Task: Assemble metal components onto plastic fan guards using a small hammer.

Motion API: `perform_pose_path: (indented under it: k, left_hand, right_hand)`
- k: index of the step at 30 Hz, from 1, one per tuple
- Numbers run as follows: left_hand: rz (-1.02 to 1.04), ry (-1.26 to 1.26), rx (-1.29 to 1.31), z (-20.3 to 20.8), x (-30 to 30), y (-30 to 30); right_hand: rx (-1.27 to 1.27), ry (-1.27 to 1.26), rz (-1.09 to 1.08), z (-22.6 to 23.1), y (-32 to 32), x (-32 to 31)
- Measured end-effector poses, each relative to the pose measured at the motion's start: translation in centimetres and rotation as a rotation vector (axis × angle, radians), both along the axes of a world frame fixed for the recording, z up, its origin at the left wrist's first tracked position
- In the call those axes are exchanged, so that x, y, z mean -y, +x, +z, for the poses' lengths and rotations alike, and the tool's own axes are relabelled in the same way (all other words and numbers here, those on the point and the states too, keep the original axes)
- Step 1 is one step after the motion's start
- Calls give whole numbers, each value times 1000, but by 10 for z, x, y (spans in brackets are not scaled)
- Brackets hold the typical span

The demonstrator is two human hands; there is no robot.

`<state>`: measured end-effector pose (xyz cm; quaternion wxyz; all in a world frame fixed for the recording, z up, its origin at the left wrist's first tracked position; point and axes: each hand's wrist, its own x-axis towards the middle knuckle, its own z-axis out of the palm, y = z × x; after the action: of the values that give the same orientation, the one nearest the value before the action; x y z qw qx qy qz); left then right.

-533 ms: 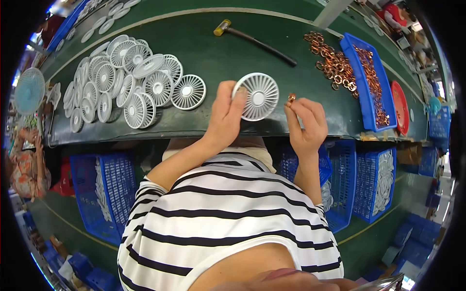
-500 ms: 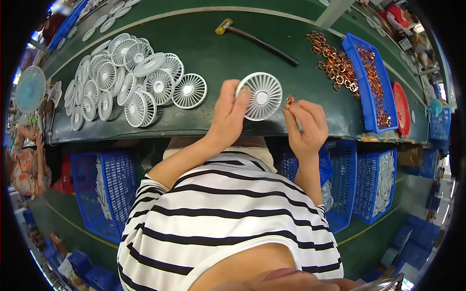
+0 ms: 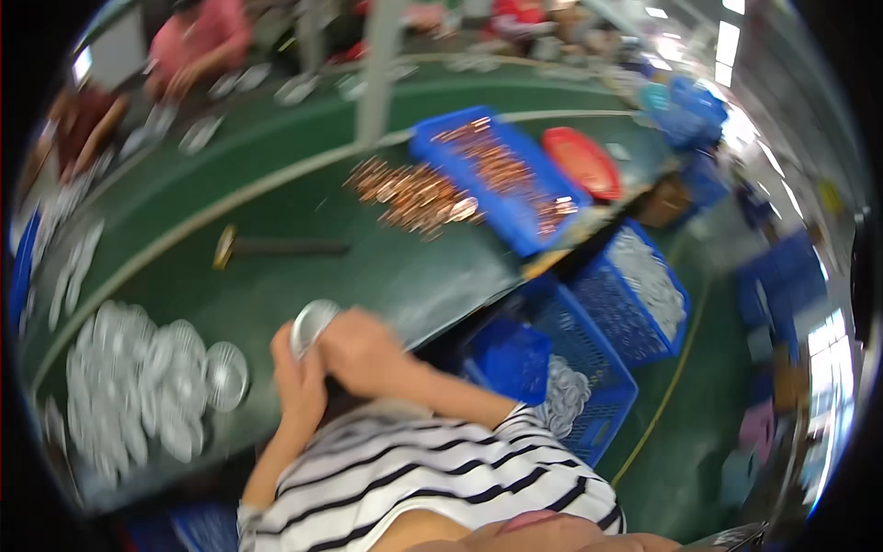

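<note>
Near the table's front edge, my left hand (image 3: 299, 377) is closed round a round white fan grille (image 3: 314, 322), which stands tilted on its edge and is blurred. Against the grille's right side presses my right hand (image 3: 366, 354), its fingers curled in; whatever they hold is hidden behind the hand. To the left lies a heap of white fan grilles (image 3: 138, 386), with a single one (image 3: 226, 375) at its right side. A pile of copper-coloured rings (image 3: 414, 196) lies beyond my hands, beside a blue tray (image 3: 529, 241) holding more of them.
A hammer (image 3: 285, 247) with a yellow head lies on the green table (image 3: 441, 294). A red dish (image 3: 582, 164) sits past the tray. Blue crates (image 3: 602, 405) with white parts stand below the table at right. Other people (image 3: 198, 46) sit across the table.
The view has swung to the right and blurred. My right hand, which held a copper-coloured ring apart from the grille, has come up against the grille; the ring is out of sight.
</note>
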<state>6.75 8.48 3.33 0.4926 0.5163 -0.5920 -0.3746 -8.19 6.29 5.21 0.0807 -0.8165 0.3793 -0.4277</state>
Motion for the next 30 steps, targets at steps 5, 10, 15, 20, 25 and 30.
perform_pose_path:
  k: [5,10,15,20,25,30]
  left_hand:
    - [-126,66,-302,22,7,-2]
    - [-308,267,-380,43,3,-3]
    - [-346,290,-385,51,-10,7]
    - [-509,450,-534,43,-15,25]
    - [-606,459,-399,46,-22,24]
    - [-473,141,15,33,-14,15]
  right_hand:
    - [192,-51,-263,1,7,-15]
    - [177,-134,-221,3,-11,-27]
    - [267,73,-192,11,-5,-37]
    - [75,137,184,11,-29,-32]
    - [163,325,395,21,-39,-32]
    - [422,575,390,-3,-38,-21]
